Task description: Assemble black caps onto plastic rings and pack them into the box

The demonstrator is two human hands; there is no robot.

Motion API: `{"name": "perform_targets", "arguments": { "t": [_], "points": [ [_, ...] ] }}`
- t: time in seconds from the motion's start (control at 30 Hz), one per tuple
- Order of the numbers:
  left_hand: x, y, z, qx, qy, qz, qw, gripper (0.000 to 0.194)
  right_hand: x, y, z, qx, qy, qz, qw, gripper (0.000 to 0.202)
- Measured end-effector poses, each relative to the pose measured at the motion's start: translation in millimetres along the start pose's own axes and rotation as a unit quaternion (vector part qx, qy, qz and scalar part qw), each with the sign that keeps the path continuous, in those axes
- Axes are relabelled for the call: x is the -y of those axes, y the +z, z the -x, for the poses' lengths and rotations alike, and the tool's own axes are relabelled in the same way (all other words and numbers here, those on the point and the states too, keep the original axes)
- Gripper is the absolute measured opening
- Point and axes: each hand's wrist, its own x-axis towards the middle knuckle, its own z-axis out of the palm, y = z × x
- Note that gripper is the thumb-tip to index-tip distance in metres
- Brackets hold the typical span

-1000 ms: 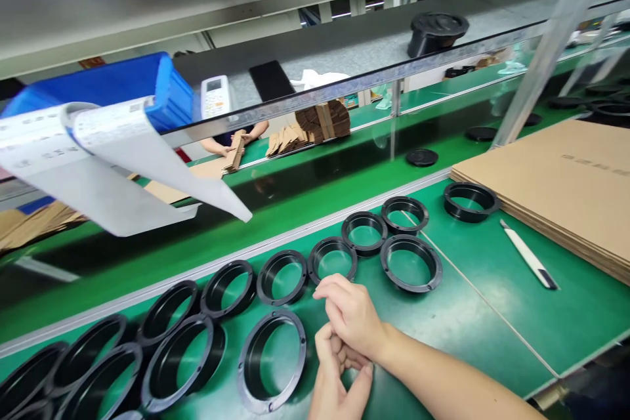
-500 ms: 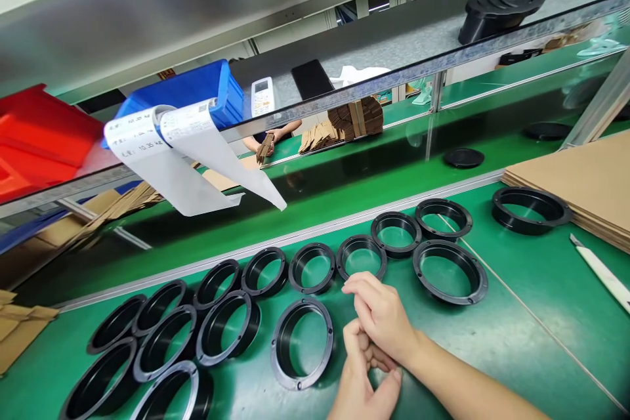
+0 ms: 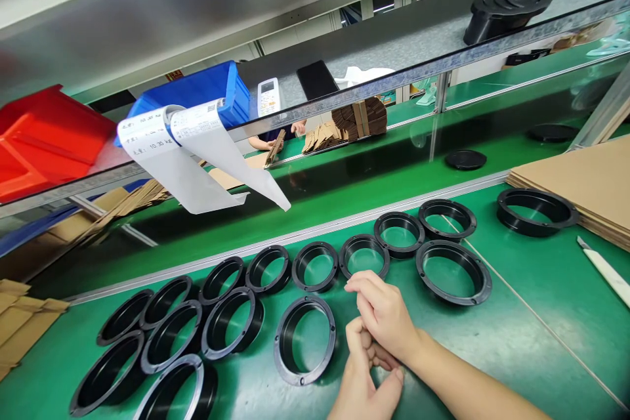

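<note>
My right hand (image 3: 386,315) rests with curled fingers against the fingers of my left hand (image 3: 367,367), above the green tabletop. The left fingers are bent inward, with the thumb lying apart from them. I see no object in either hand. Closest on the left side is a black flanged plastic ring (image 3: 305,341), standing apart from the others. Just beyond my right fingertips sits another black ring (image 3: 364,272). To the right of my hands lies a larger-looking black ring (image 3: 453,298). Several more black rings (image 3: 231,325) stand in rows to the left.
A white-handled cutter (image 3: 605,272) and stacked cardboard (image 3: 575,177) lie at right. A green conveyor belt (image 3: 335,190) runs behind the table. The overhead shelf carries a red bin (image 3: 54,144), a blue bin (image 3: 236,95) and label rolls (image 3: 182,164). A co-worker's hands (image 3: 266,143) show beyond.
The view has shifted slightly, so the scene sits a little further right. My hands keep the same pose. Across the belt, the co-worker's hands have moved apart.
</note>
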Motion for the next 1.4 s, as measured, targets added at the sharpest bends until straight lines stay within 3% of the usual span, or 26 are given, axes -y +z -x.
{"name": "perform_targets", "arguments": {
  "t": [1.4],
  "points": [
    [3.4, 2.3, -0.8, -0.017, -0.007, -0.01, 1.0, 0.065, -1.1, -1.4, -0.7, 0.001, -0.016, 0.009, 1.0, 0.035]
  ]
}}
